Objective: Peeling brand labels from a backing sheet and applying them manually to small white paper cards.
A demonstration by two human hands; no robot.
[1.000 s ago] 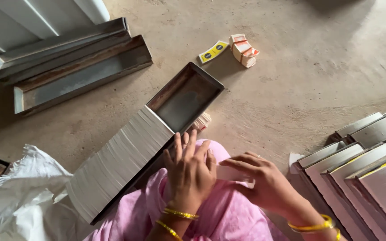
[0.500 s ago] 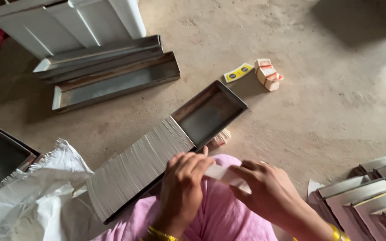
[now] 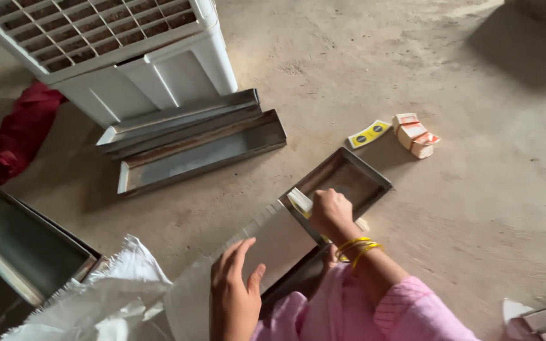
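**Metal tray on the lap, one hand pressing inside**

The long metal tray (image 3: 349, 180) lies slanted on the dusty floor, with its near end up by the person's pink lap. This keeps it close, so both hands can reach it without stretching.

The right hand (image 3: 330, 211) is down in the far, bare part of the tray. Its fingers are curled shut around a small pale stack of cards (image 3: 299, 201) and hold it against the packed row, it seems so the cards stay standing. Yellow bangles (image 3: 356, 247) sit on that wrist.

The left hand (image 3: 234, 292) lies flat with fingers spread, holding nothing. It rests on the blurry pale row of cards (image 3: 273, 243) in the near part of the tray, likely to keep it from tipping.

More long trays (image 3: 191, 142) are stacked by a white air cooler (image 3: 127, 57). A few small boxes (image 3: 415, 134) and a yellow label (image 3: 368, 134) sit on the floor past the tray. A white sack (image 3: 109, 293) lies to the left.
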